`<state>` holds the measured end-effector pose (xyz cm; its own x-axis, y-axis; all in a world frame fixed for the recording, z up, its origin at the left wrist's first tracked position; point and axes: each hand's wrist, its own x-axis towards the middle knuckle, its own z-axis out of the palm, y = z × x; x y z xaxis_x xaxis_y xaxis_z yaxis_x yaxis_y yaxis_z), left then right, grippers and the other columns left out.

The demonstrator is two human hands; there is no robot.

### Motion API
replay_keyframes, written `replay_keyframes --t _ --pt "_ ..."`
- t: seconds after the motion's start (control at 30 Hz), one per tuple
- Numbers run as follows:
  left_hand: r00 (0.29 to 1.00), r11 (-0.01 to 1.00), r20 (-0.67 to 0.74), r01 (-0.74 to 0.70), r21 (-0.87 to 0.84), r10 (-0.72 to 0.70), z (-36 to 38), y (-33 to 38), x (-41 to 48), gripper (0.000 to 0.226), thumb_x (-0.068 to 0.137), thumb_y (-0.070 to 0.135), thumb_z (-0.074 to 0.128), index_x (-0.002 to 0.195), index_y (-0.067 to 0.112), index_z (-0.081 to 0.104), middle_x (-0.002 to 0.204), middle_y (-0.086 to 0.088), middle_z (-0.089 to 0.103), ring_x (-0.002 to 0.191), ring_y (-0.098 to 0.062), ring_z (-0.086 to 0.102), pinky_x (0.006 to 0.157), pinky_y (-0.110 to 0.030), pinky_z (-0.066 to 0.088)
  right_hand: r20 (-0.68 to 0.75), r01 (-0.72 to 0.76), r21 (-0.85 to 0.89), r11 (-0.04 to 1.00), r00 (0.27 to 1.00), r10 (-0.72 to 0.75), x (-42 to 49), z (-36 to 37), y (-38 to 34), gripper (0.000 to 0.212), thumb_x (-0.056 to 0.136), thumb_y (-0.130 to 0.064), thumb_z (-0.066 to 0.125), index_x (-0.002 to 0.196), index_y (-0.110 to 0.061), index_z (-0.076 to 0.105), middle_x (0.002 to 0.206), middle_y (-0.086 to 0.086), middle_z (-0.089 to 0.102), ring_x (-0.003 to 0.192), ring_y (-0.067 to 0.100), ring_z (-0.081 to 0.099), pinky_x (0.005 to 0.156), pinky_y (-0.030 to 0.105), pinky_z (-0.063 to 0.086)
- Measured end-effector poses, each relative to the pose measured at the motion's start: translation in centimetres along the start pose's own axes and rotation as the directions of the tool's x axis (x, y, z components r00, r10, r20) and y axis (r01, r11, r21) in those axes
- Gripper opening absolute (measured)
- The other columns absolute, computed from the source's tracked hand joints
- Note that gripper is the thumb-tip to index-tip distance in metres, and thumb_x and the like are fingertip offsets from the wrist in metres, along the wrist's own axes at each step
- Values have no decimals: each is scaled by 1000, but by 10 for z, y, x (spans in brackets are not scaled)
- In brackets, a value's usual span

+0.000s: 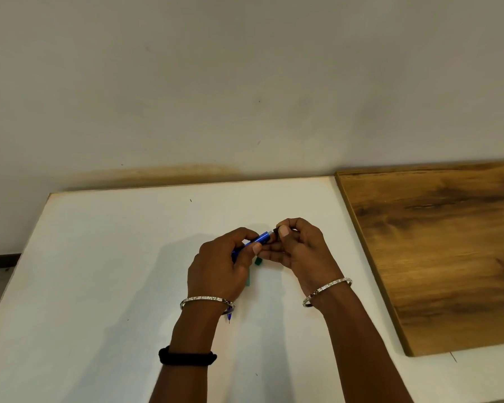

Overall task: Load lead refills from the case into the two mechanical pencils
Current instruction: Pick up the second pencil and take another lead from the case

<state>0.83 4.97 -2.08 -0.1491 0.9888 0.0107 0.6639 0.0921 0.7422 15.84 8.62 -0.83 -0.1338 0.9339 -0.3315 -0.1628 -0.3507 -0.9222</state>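
My left hand (220, 269) grips a blue mechanical pencil (263, 237) above the white table (99, 271); its barrel points up and to the right. My right hand (300, 248) pinches the pencil's dark end cap (275, 230) between thumb and fingers. A green lead case (253, 270) lies on the table just under my hands, mostly hidden by them. The tip of a second blue pencil (230, 315) pokes out from beneath my left wrist.
A brown wooden board (442, 251) lies on the right side of the table. A pale wall (245, 82) stands right behind the table's far edge. The table's left edge runs diagonally at the left.
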Motion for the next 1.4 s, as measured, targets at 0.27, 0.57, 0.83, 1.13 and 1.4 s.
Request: replay_keyframes --t 0.27,0.57,0.83,1.13,1.4 --pt "998 998 -17 57 -32 -58 2 -4 2 20 86 51 55 101 42 65 70 15 59 56 -4 52 50 -19 36 -242 5 -767 642 924 -296 7 -16 11 5 91 -11 61 93 -13 58 91 2 65 78 15 59 75 24 48" --pt "998 997 16 67 -46 -66 6 -4 3 18 85 50 57 100 42 65 74 11 67 62 -8 58 56 -22 44 -233 -92 -868 487 943 -238 7 -16 9 22 90 -23 65 110 -17 60 97 3 68 82 14 61 75 22 48" --pt "996 996 32 83 -43 -82 10 -2 4 20 85 50 58 102 42 65 76 11 68 65 -8 60 56 -21 43 -157 71 -479 875 974 -165 0 -9 -6 9 86 -24 70 93 -18 71 79 0 73 64 8 70 55 15 51" --pt "997 995 47 64 -78 -60 11 2 3 19 85 48 59 101 40 67 73 13 71 67 -8 62 60 -23 49 -100 85 -428 900 985 -140 0 -11 -2 9 90 -11 64 94 -5 69 80 8 74 67 12 73 54 17 54" --pt "996 993 35 80 -91 -77 10 -2 4 15 84 49 60 97 45 66 73 12 69 67 -9 63 63 -29 53 -260 70 -428 901 945 -197 3 -16 -1 7 95 -14 57 91 -13 63 73 1 72 64 8 72 56 17 55"
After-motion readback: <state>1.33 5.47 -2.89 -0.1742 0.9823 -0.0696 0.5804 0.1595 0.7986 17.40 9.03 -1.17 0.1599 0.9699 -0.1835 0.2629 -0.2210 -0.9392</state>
